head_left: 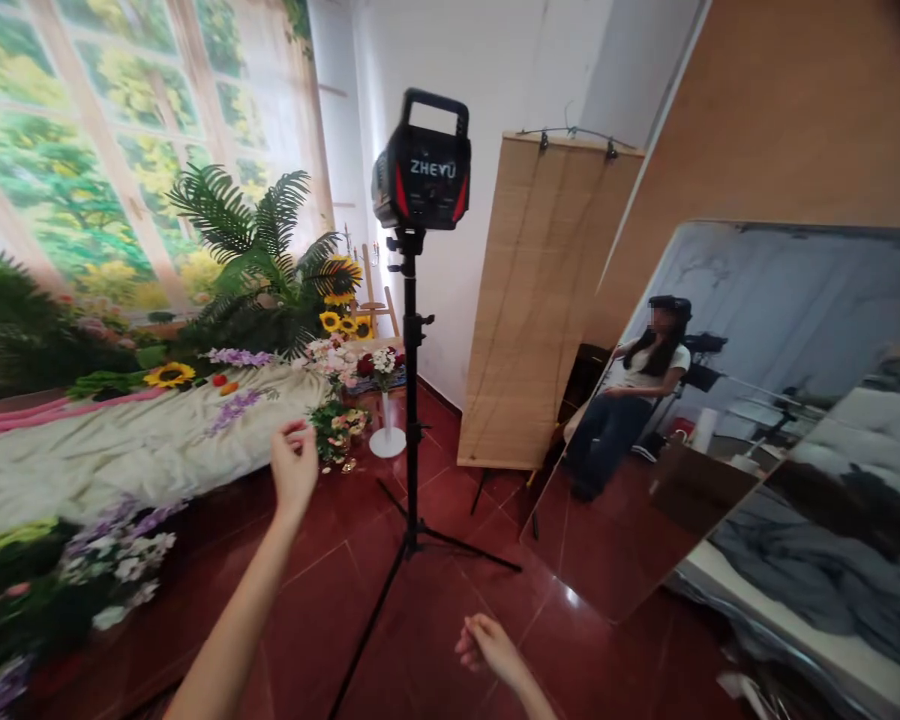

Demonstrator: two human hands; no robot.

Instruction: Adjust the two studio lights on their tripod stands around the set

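My left hand [295, 465] is raised in front of the cloth-covered bed, left of a black light stand [411, 380]. Its fingers are curled in, and nothing shows in them. Lower down, right of the stand, my right hand [489, 648] hangs over the red floor with its fingers loosely closed and no object visible. Neither hand touches the stand. On top of the stand sits a black studio light [424, 165] with red trim, a carry handle and the lettering ZHEYU.
Tripod legs [465, 555] spread across the red tiles [322, 600]. At left, flowers and sunflowers [169, 374] lie on cream cloth [195, 445] beside palm leaves [259, 250]. A bamboo blind [540, 300] and a leaning mirror [592, 560] reflecting a seated person stand right; grey bedding [817, 570] lies near.
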